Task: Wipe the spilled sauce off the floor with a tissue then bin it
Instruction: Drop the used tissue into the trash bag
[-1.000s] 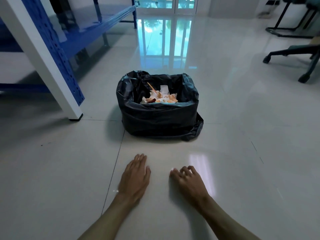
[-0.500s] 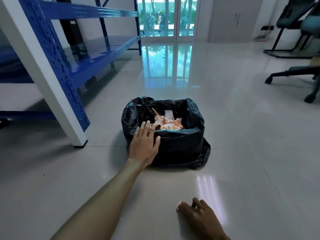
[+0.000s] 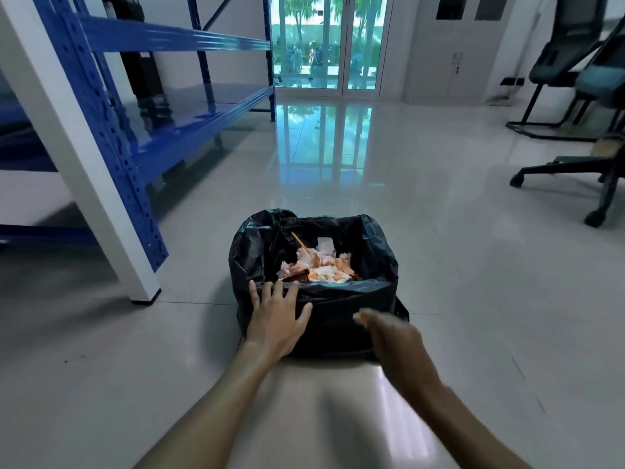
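With the left hand (image 3: 277, 319) spread flat against the bin (image 3: 338, 319), the blurred, empty right hand (image 3: 395, 340) reaching in, and the sauce-stained tissues (image 3: 321, 269) already inside, a careless shove could tip them back onto the floor (image 3: 473, 299).

This looks like an office or a storeroom. A big blue metal rack (image 3: 142, 106) stands left of the bin (image 3: 318, 299) on a shiny tiled floor (image 3: 473, 299). Rolling chairs (image 3: 581, 170) sit to the bin's right. Far behind it are glass doors (image 3: 324, 42) and a grey cabinet (image 3: 453, 45).
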The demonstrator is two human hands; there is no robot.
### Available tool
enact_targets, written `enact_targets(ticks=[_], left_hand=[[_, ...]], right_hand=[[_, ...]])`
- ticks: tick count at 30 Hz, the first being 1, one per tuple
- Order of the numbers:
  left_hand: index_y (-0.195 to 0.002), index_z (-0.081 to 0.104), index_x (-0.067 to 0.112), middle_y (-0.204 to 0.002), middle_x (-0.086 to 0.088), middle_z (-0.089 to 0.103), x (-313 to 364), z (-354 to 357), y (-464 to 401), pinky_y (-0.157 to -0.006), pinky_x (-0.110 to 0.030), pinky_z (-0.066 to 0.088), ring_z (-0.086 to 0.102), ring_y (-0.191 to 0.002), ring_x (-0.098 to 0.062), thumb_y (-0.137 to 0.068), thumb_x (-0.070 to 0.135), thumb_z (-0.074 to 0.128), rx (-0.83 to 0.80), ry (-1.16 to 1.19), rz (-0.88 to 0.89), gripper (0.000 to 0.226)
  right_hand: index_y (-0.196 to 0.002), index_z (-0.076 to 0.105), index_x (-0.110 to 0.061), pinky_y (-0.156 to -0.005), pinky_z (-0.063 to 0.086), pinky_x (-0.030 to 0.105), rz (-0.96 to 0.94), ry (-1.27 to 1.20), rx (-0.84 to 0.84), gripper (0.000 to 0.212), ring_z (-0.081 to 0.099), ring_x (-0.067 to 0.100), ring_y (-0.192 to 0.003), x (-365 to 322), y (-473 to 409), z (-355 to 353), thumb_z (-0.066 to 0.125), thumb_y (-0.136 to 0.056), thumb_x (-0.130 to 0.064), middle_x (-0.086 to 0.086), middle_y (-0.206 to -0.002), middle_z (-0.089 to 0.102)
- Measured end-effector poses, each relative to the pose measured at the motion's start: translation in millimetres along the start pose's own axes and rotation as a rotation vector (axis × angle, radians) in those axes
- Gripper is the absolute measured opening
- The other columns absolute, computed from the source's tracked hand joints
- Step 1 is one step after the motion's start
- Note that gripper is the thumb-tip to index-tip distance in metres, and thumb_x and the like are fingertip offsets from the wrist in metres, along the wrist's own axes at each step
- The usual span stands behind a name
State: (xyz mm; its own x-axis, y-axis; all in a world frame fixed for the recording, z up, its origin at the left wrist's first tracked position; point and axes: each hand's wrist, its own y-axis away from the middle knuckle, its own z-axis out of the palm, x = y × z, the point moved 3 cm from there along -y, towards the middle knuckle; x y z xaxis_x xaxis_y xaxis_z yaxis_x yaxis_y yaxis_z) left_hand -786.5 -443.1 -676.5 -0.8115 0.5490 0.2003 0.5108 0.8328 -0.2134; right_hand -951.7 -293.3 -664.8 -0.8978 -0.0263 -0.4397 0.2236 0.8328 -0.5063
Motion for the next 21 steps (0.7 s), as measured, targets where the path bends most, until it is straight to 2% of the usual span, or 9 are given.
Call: enact_targets(ticks=[1,4,7,9,11,13,15,16,21], left_hand=[[-0.145,0.041,0.018,-0.138,-0.012,0.052,1.3,0.4,5.1,-0.119,-0.060,0.002,0.039,-0.134,-0.031,-0.095,0.054,0.037,0.010,-0.002,-0.002,0.061],[-0.142,0.045,0.017,-0.132,-0.011,0.056,2.4,2.8,17.3,-0.119,-0.060,0.005,0.043,-0.130,-0.030,-0.093,0.055,0.037,0.049,-0.015,0.008,0.062],[-0.138,0.050,0.018,-0.127,-0.010,0.059,1.4,4.1,23.3,-0.118,-0.061,0.007,0.047,-0.126,-0.030,-0.089,0.057,0.029,0.094,-0.024,0.022,0.067],[-0.137,0.051,0.018,-0.126,-0.009,0.060,1.3,3.9,24.3,-0.119,-0.060,0.007,0.047,-0.126,-0.030,-0.087,0.058,0.026,0.113,-0.013,0.025,0.069],[-0.136,0.052,0.018,-0.126,-0.009,0.060,0.2,4.4,24.7,-0.119,-0.061,0.007,0.047,-0.126,-0.029,-0.087,0.058,0.026,0.119,-0.003,0.028,0.069],[-0.137,0.051,0.018,-0.126,-0.009,0.059,-0.6,6.1,24.8,-0.119,-0.061,0.008,0.047,-0.126,-0.029,-0.086,0.058,0.029,0.124,-0.012,0.038,0.068],[-0.137,0.050,0.017,-0.127,-0.009,0.059,-0.6,7.7,25.3,-0.119,-0.062,0.007,0.046,-0.127,-0.029,-0.086,0.059,0.033,0.123,-0.020,0.046,0.068],[-0.137,0.050,0.017,-0.127,-0.009,0.058,-0.5,8.6,25.7,-0.119,-0.062,0.006,0.046,-0.127,-0.029,-0.086,0.060,0.035,0.121,-0.020,0.048,0.068],[-0.138,0.048,0.015,-0.127,-0.011,0.057,-0.9,9.7,25.6,-0.118,-0.064,0.008,0.045,-0.128,-0.030,-0.085,0.063,0.038,0.120,-0.034,0.052,0.072]], right_hand=[[-0.103,0.075,-0.018,-0.078,0.051,0.013,0.006,-0.018,0.046,0.015,0.069,0.006,-0.081,-3.5,-23.0,-12.2,0.066,-0.094,-0.010,-0.003,-0.095,0.076],[-0.101,0.077,-0.016,-0.071,0.058,0.029,0.032,-0.063,0.174,0.012,0.067,0.008,-0.071,-12.0,-82.0,-37.7,0.066,-0.095,-0.017,0.000,-0.088,0.076],[-0.106,0.076,-0.011,-0.079,0.059,0.033,0.059,-0.133,0.289,0.016,0.071,0.014,-0.078,-19.8,-127.6,-46.8,0.069,-0.093,-0.015,0.005,-0.094,0.077],[-0.108,0.076,-0.009,-0.082,0.058,0.029,0.051,-0.116,0.324,0.016,0.070,0.015,-0.081,-25.7,-149.3,-43.3,0.068,-0.093,-0.013,0.006,-0.097,0.076],[-0.098,0.076,-0.008,-0.072,0.056,0.031,0.041,-0.023,0.227,0.014,0.068,0.020,-0.075,-28.8,-158.5,-28.0,0.062,-0.096,-0.011,0.009,-0.088,0.074],[-0.098,0.071,-0.004,-0.066,0.051,0.034,0.068,0.046,-0.014,0.017,0.064,0.025,-0.072,-27.6,-151.3,0.1,0.055,-0.098,-0.010,0.013,-0.085,0.070],[-0.123,0.060,-0.004,-0.079,0.053,0.040,0.126,0.094,-0.227,0.029,0.064,0.031,-0.094,-21.5,-133.3,27.7,0.051,-0.099,-0.016,0.016,-0.107,0.069],[-0.129,0.056,-0.005,-0.085,0.052,0.043,0.145,0.124,-0.287,0.034,0.062,0.033,-0.104,-18.1,-124.6,36.0,0.048,-0.100,-0.019,0.016,-0.116,0.066],[-0.136,0.052,-0.006,-0.098,0.046,0.044,0.160,0.208,-0.309,0.043,0.055,0.033,-0.119,1.5,-111.8,34.6,0.043,-0.097,-0.019,0.014,-0.131,0.062]])
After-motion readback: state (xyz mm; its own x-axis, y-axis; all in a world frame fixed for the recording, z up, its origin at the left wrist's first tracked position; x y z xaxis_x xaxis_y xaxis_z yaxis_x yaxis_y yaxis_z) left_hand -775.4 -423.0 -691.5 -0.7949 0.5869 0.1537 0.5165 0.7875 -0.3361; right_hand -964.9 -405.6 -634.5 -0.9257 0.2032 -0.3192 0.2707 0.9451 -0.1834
